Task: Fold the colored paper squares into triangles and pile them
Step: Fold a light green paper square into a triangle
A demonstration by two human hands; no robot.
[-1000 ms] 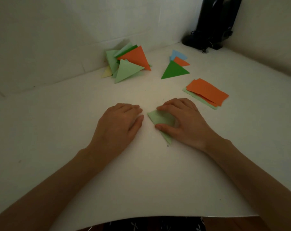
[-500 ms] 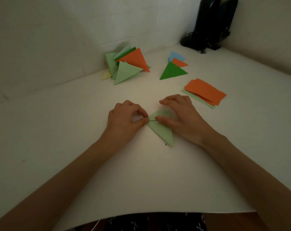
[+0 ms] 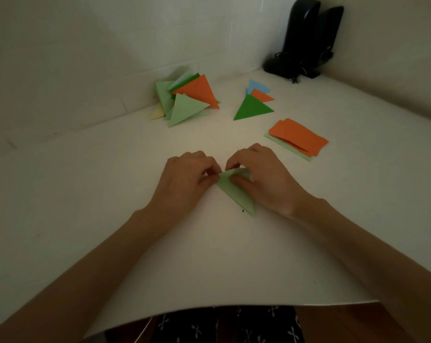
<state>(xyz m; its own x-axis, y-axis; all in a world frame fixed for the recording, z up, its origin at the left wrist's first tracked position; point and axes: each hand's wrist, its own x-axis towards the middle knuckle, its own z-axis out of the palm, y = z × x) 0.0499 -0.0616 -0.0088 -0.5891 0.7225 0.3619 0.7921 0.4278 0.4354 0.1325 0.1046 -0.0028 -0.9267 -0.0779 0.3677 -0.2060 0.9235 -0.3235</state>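
A light green paper triangle [image 3: 236, 193] lies on the white table [image 3: 110, 194] between my hands. My left hand [image 3: 184, 180] pinches its left corner with thumb and forefinger. My right hand [image 3: 261, 179] holds its upper part, thumb pressed on top and fingers curled over the far edge. A pile of folded triangles [image 3: 187, 100], orange and green, sits at the back. A second small group, with a dark green triangle [image 3: 252, 108] in front of orange and blue ones, lies to its right. Unfolded orange and light green squares [image 3: 297, 138] are stacked at the right.
Black speakers [image 3: 306, 38] with cables stand in the far right corner. White walls close the table at the back and right. The table's front edge [image 3: 234, 306] curves just above my lap.
My left hand went from lying flat beside the paper to pinching its left corner. My right hand shifted from pressing flat on the triangle to gripping its upper part.
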